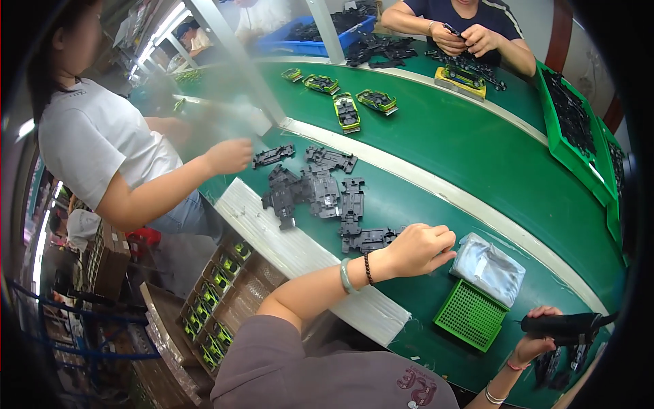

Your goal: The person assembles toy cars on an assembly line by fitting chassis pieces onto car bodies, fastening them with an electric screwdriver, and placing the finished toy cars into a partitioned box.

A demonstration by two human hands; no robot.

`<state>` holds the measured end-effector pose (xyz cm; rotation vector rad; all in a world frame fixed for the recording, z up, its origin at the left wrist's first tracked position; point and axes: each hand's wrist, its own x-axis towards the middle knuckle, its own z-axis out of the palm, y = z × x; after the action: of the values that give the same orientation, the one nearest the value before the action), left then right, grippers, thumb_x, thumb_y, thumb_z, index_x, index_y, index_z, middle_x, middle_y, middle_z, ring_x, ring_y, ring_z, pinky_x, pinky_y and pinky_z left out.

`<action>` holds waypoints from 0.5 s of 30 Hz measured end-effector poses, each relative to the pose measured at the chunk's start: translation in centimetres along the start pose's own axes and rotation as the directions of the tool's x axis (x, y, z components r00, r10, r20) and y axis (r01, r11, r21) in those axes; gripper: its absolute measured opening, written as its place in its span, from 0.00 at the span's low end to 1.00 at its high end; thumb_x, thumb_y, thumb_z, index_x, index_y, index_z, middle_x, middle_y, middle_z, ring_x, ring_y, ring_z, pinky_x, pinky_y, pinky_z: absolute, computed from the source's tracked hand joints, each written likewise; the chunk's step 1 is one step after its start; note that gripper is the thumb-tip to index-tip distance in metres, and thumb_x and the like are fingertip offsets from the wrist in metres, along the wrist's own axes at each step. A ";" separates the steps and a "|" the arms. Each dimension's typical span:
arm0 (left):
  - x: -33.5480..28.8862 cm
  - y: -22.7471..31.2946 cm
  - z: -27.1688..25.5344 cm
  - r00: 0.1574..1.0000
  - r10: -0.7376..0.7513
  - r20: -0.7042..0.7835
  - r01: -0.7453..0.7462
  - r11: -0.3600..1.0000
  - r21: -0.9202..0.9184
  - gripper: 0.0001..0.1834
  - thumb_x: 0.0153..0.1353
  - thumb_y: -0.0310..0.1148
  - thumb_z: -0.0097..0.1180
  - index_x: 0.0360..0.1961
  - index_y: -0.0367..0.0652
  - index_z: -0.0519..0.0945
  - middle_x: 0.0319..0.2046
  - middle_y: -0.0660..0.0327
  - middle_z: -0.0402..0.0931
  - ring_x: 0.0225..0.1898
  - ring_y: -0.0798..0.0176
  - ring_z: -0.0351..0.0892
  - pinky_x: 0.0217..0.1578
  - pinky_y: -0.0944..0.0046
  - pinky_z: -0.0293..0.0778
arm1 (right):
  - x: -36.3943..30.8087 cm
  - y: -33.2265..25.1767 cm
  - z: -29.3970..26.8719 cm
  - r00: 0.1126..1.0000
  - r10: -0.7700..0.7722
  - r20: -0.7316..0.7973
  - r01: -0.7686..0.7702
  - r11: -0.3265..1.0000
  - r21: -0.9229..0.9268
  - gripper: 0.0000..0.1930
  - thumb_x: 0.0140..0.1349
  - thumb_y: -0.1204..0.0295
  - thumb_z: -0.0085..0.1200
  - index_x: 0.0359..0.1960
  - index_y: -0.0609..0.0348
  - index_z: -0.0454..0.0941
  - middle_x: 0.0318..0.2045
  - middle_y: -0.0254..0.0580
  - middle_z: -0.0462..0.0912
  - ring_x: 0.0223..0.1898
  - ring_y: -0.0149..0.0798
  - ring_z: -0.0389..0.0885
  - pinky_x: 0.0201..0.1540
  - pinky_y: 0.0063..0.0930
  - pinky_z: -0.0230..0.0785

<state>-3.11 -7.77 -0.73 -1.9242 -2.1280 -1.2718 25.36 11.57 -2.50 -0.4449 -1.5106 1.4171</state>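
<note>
Head view: Note right hand (pixel 530 349) wrapped around black cylindrical tool (pixel 560 328); left hand (pixel 424 251) loosely curled, contents impossible to tell. Locate nearest black toy-car chassis (pixel 369 240) on green tabletop (pixel 390 194), partly behind left hand. Avoid leftward sweep: possible chassis displacement through beaded bracelet (pixel 368 269) snagging.

black tool (pixel 560 328): far end unclear | co-worker (pixel 496 26) opposite: head partly cropped

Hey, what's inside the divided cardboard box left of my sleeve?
Green-and-black pieces lie in rows along the left side of the box. Your left sleeve covers part of it, and whatever lies beneath the pieces is hidden.
</note>
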 end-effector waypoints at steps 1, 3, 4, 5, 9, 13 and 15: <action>0.0 -0.1 0.1 1.000 0.020 -0.012 -0.020 1.000 0.006 0.09 0.52 0.33 0.58 0.25 0.43 0.70 0.21 0.60 0.69 0.19 0.53 0.70 0.22 0.59 0.67 | 0.0 0.0 -0.1 1.000 0.000 0.007 0.000 1.000 0.003 0.44 0.42 0.27 0.43 0.36 0.63 0.63 0.28 0.40 0.66 0.29 0.34 0.67 0.35 0.26 0.62; 0.0 -0.3 0.2 0.999 0.034 -0.027 -0.034 0.999 0.020 0.09 0.52 0.33 0.58 0.24 0.42 0.70 0.21 0.59 0.69 0.19 0.53 0.69 0.22 0.59 0.66 | 0.0 0.1 -0.1 1.000 0.000 -0.010 0.000 1.000 -0.002 0.44 0.42 0.27 0.44 0.36 0.63 0.63 0.27 0.39 0.66 0.29 0.34 0.67 0.35 0.26 0.62; 0.0 -0.4 0.3 0.998 0.053 -0.025 -0.052 0.998 0.027 0.09 0.52 0.33 0.58 0.24 0.42 0.70 0.20 0.59 0.68 0.19 0.52 0.69 0.21 0.59 0.66 | 0.1 0.2 -0.2 1.000 -0.001 0.000 0.001 1.000 0.014 0.44 0.41 0.27 0.44 0.36 0.63 0.63 0.27 0.39 0.66 0.29 0.34 0.67 0.35 0.26 0.61; -0.1 -0.5 0.3 0.997 0.069 -0.021 -0.069 0.997 0.035 0.09 0.52 0.33 0.57 0.23 0.42 0.70 0.20 0.59 0.68 0.19 0.52 0.69 0.21 0.58 0.66 | 0.2 0.2 -0.2 1.000 0.001 0.008 -0.002 1.000 0.019 0.44 0.41 0.27 0.44 0.36 0.63 0.63 0.27 0.39 0.66 0.29 0.34 0.67 0.35 0.26 0.61; -0.2 -0.6 0.4 0.996 0.083 -0.025 -0.081 0.996 0.042 0.10 0.52 0.34 0.57 0.22 0.42 0.71 0.19 0.58 0.68 0.19 0.52 0.69 0.21 0.59 0.66 | 0.2 0.5 -0.6 1.000 0.022 0.005 -0.022 1.000 -0.018 0.46 0.38 0.25 0.43 0.36 0.64 0.63 0.27 0.40 0.67 0.28 0.35 0.67 0.36 0.28 0.62; -0.2 -0.7 0.5 0.996 0.091 -0.017 -0.089 0.993 0.077 0.11 0.53 0.35 0.56 0.21 0.41 0.70 0.19 0.58 0.68 0.19 0.52 0.69 0.22 0.58 0.66 | 0.2 0.6 -1.0 1.000 0.026 0.013 -0.026 0.999 -0.036 0.47 0.38 0.25 0.43 0.37 0.64 0.63 0.27 0.41 0.66 0.29 0.35 0.67 0.37 0.29 0.62; -0.3 -0.9 0.7 0.996 0.091 -0.020 -0.089 0.993 0.081 0.11 0.53 0.35 0.56 0.20 0.41 0.70 0.19 0.59 0.68 0.20 0.53 0.69 0.22 0.58 0.66 | 0.1 0.7 -1.1 1.000 0.028 0.001 -0.028 0.999 -0.023 0.47 0.39 0.25 0.42 0.37 0.64 0.63 0.27 0.42 0.67 0.29 0.36 0.67 0.37 0.29 0.62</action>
<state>-3.45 -7.58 -1.83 -1.9392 -2.0238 -1.1689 25.98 12.44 -3.22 -0.4816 -1.5280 1.4234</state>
